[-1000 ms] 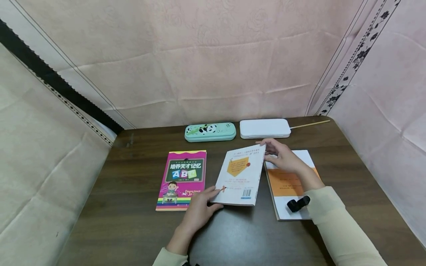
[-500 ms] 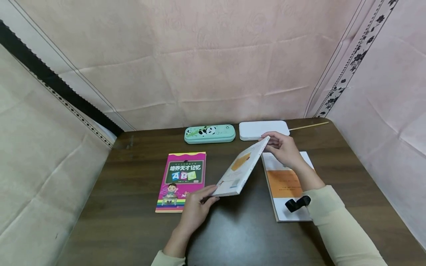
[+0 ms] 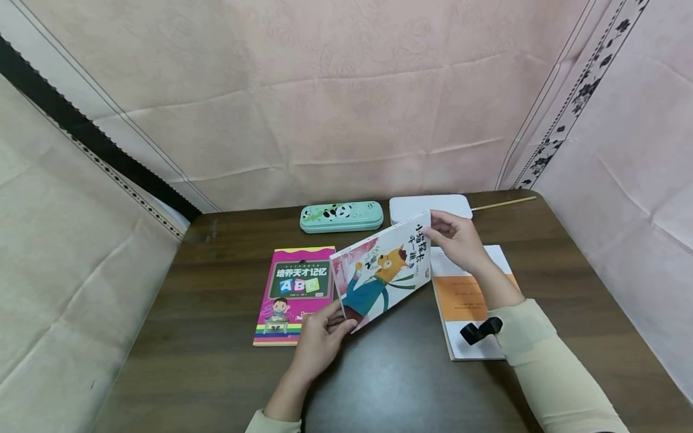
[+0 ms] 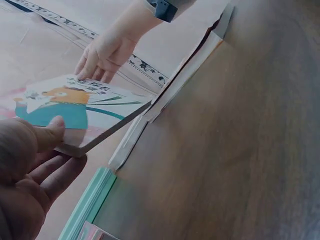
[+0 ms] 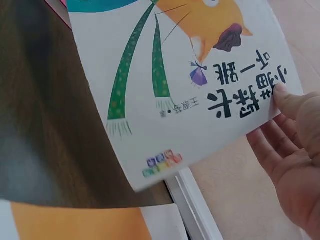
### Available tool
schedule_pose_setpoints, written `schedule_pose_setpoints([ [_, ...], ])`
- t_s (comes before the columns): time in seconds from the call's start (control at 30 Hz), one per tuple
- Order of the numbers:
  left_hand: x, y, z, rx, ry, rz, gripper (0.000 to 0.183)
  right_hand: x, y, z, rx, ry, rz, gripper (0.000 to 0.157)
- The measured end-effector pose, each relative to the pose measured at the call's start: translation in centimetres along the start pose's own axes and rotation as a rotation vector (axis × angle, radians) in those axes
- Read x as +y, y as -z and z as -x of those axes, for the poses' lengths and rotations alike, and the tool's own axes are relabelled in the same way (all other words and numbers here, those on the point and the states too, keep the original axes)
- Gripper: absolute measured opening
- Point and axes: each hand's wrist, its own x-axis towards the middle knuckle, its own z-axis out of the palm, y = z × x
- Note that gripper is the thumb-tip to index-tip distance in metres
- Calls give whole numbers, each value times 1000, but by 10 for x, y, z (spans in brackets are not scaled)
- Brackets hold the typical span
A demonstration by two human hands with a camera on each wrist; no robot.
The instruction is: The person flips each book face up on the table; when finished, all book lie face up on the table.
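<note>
A thin white picture book [image 3: 387, 264] with an orange cat in teal clothes on its cover is held tilted above the table, cover toward me. My left hand [image 3: 320, 337] pinches its lower left corner, thumb on the cover and fingers behind, as the left wrist view also shows. At its upper right edge my right hand [image 3: 460, 240] pinches it the same way; in the right wrist view the thumb lies beside the black title. A pink book [image 3: 295, 294] lies flat at the left, partly behind the picture book. To the right lies an orange and white book [image 3: 462, 299], partly under my right forearm.
Along the table's back edge sit a green panda pencil case [image 3: 341, 218] and a white case [image 3: 428, 206], with a thin stick [image 3: 503, 203] beside it. Patterned cloth [image 3: 346, 108] hangs behind the brown table [image 3: 216, 373].
The picture book has been turned over between my hands: its back cover with the barcode faced me before, and now the cat cover does. The other books have stayed put.
</note>
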Motion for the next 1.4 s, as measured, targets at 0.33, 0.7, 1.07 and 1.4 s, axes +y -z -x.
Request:
schedule_pose_setpoints([
  [0.33,-4,1,-2,54,134,178,69,17,-15,-3,5,-72,24,39],
  [0.7,-5,14,-14,164,183,98,92,26,-44,-8,-196,-104,102,46],
  [1.07,-36,42,-15,139,248,-262,66,39,-42,10,-401,-84,278,54],
  [1.4,-33,55,-21,-26,171,-414,70,37,-27,21,-476,-48,523,61],
])
